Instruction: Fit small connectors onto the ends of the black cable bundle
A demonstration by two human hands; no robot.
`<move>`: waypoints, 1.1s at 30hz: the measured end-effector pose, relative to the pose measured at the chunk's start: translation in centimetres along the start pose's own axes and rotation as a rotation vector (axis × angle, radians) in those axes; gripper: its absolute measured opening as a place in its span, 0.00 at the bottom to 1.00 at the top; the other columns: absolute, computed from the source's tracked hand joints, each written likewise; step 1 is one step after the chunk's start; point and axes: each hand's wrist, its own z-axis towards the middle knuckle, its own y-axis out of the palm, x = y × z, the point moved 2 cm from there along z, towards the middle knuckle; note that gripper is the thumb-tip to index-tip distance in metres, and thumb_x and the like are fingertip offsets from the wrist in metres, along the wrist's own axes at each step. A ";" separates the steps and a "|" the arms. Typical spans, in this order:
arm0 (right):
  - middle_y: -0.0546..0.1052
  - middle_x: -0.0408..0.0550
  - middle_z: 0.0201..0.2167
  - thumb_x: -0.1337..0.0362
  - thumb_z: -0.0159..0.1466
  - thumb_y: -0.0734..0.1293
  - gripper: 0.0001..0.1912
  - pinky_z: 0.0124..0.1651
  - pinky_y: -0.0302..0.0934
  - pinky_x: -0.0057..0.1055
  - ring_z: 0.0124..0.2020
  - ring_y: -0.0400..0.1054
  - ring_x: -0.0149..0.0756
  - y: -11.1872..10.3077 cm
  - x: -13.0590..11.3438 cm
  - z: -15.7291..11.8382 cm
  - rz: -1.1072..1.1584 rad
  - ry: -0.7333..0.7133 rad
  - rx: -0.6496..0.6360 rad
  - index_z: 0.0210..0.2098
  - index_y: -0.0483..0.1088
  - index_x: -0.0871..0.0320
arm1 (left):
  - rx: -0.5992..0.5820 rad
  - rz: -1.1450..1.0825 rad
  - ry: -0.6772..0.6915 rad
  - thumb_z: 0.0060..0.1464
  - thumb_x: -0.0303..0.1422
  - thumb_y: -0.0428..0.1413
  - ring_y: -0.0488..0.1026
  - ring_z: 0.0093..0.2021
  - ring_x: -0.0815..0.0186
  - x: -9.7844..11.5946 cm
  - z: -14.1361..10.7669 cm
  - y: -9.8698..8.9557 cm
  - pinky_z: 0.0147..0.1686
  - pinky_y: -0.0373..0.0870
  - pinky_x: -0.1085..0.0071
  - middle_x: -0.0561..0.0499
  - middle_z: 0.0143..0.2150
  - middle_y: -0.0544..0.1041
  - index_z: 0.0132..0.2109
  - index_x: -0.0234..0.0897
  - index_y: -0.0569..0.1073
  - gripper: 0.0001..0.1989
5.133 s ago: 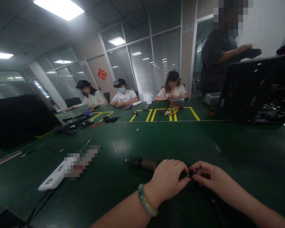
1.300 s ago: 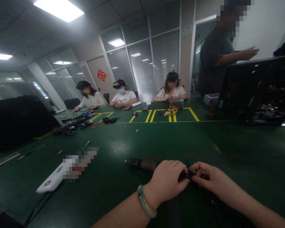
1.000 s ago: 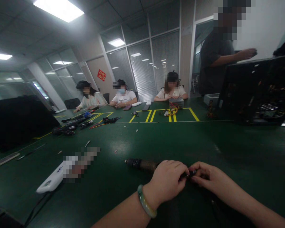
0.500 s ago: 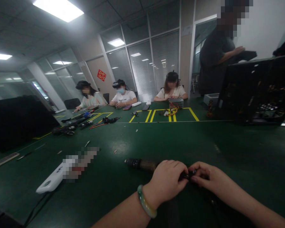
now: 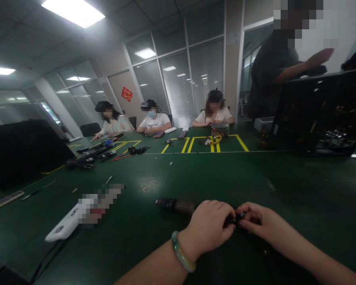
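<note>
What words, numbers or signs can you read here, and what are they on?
Maybe "3": a dark mark on the white device; I can't be sure.
Round mark on that device: too blurred.
Gold writing on the red wall sign: too small.
Dark lettering on the white T-shirt: too blurred.
Pale notice by the doorway: too faint.

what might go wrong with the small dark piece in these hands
The small dark piece seems pinched only by the fingers of the left hand and right hand, so it might slip.

The dark cylindrical tool lies right by the left hand; a bump might roll it.
</note>
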 end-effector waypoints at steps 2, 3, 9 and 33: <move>0.76 0.41 0.27 0.59 0.63 0.65 0.12 0.34 0.61 0.27 0.31 0.71 0.35 0.0 -0.1 0.0 -0.002 -0.001 0.001 0.45 0.68 0.55 | 0.012 -0.008 -0.013 0.56 0.35 0.58 0.71 0.44 0.62 -0.1 0.0 0.0 0.45 0.64 0.66 0.53 0.42 0.74 0.44 0.40 0.68 0.10; 0.76 0.41 0.27 0.59 0.63 0.65 0.12 0.34 0.61 0.27 0.31 0.71 0.35 0.0 -0.1 0.0 -0.004 0.003 0.001 0.45 0.68 0.55 | 0.014 -0.010 -0.016 0.57 0.35 0.58 0.71 0.43 0.63 -0.1 0.0 0.0 0.44 0.64 0.66 0.53 0.42 0.74 0.44 0.40 0.68 0.09; 0.76 0.40 0.27 0.59 0.63 0.65 0.11 0.35 0.61 0.27 0.31 0.71 0.35 -0.1 -0.2 -0.2 0.004 0.014 -0.001 0.44 0.68 0.55 | 0.008 -0.020 0.026 0.57 0.28 0.55 0.71 0.44 0.64 0.0 0.0 -0.1 0.46 0.63 0.67 0.55 0.43 0.75 0.42 0.40 0.69 0.05; 0.76 0.41 0.28 0.59 0.63 0.64 0.12 0.34 0.61 0.27 0.31 0.71 0.35 -0.2 -0.9 -0.3 -0.017 0.027 -0.014 0.45 0.68 0.55 | 0.030 -0.034 -0.015 0.56 0.31 0.58 0.71 0.43 0.62 -0.1 -0.1 0.0 0.44 0.64 0.65 0.53 0.41 0.74 0.43 0.39 0.69 0.08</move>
